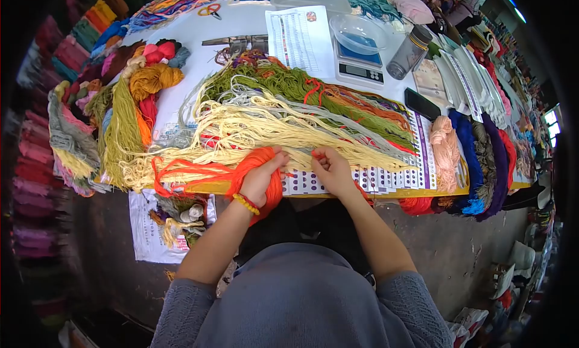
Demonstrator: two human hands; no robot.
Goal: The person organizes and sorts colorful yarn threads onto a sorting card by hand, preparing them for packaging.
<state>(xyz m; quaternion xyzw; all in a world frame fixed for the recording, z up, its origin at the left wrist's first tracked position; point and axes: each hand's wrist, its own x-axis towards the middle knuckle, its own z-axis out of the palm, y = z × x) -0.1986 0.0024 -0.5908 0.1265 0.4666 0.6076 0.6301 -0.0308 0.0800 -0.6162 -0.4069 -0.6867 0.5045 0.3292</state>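
A skein of bright orange-red yarn (246, 167) hangs over my left hand (265, 178) and wrist, with its loose strands trailing left along the table's front edge. The fingers of that hand are closed on the skein. Just to the right, my right hand (332, 170) is closed in a pinch, and a bit of orange-red thread shows at its fingertips. Beyond both hands lie long cream yarn strands (259, 122), spread across the table over grey and olive green ones (277, 79). Under my right hand are white cards with purple dots (386, 178).
A digital scale (359, 70) bearing a clear plastic bowl (360, 34) stands at the back, near a printed sheet (298, 40) and a lidded jar (410, 51). A black phone (422, 104) lies right. Scissors (209, 10) lie far back. Coloured skeins (154, 79) are heaped left.
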